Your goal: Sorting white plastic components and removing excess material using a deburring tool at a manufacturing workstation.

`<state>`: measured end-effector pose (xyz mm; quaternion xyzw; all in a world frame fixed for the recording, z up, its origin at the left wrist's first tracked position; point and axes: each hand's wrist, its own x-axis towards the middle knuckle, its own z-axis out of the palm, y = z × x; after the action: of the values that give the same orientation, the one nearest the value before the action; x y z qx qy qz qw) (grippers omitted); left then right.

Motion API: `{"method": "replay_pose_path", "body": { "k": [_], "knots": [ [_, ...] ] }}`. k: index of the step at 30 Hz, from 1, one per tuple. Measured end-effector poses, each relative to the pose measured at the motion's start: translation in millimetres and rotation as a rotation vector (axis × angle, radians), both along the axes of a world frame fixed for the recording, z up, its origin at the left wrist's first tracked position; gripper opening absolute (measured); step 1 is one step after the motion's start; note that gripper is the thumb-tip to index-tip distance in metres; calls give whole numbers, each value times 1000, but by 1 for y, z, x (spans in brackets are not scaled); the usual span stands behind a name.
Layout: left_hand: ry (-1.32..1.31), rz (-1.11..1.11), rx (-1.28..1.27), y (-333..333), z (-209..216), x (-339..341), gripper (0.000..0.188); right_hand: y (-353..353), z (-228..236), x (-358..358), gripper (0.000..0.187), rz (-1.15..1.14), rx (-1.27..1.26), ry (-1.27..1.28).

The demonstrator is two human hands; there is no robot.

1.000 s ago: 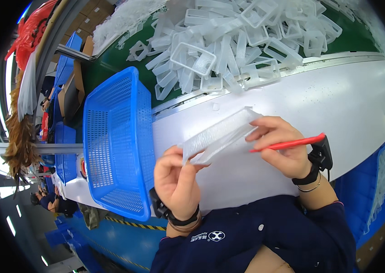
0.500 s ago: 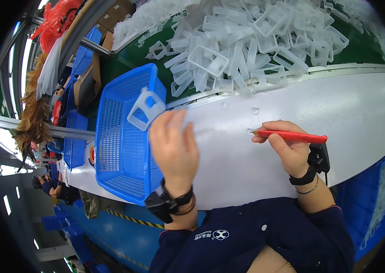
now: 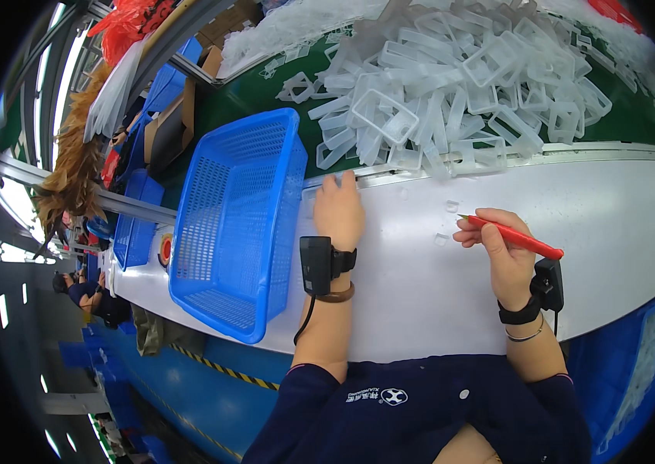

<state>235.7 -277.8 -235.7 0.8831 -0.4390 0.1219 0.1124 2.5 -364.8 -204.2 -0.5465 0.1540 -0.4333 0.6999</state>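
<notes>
My left hand (image 3: 340, 213) reaches palm down to the table's far edge, right of the blue basket (image 3: 285, 255). Its fingers are apart, and I see nothing held in them. In my right hand (image 3: 507, 251) is a slim red-handled craft knife (image 3: 527, 241), its thin pointed tip directed left. Two small clear plastic scraps (image 3: 452, 206) lie on the white table near that tip. Beyond the table edge is a heap of translucent rectangular plastic frames (image 3: 439, 93), close ahead of both hands.
A metal rail (image 3: 575, 150) runs between the white table (image 3: 412, 301) and the green surface holding the heap. Another blue basket (image 3: 135, 224) stands at the left. At the lower right is a blue bin (image 3: 613, 379) with clear scrap. A person (image 3: 95, 301) sits far left.
My left hand has moved from over the basket's right side to the table's far edge. The translucent frame beside it is no longer visible there. The knife stays in my right hand.
</notes>
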Motion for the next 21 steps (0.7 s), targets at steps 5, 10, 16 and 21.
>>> {"method": "replay_pose_path", "body": {
  "k": [5, 10, 16, 21],
  "knots": [
    [-90, -190, -298, 14, 52, -20, 24, -4, -1, 3, 19, 16, -15, -32],
    [-612, -128, -710, 45, 138, -54, 22, -4, 0, -1, 21, 15, 16, -45],
    [-434, 43, -368, 27, 118, -16, 32, -3, 4, -3, 22, 29, 57, -10],
    [-288, -381, -315, -56, 53, -24, 32, 0, 1, -3, 21, 26, 33, -41]
  ]
}}
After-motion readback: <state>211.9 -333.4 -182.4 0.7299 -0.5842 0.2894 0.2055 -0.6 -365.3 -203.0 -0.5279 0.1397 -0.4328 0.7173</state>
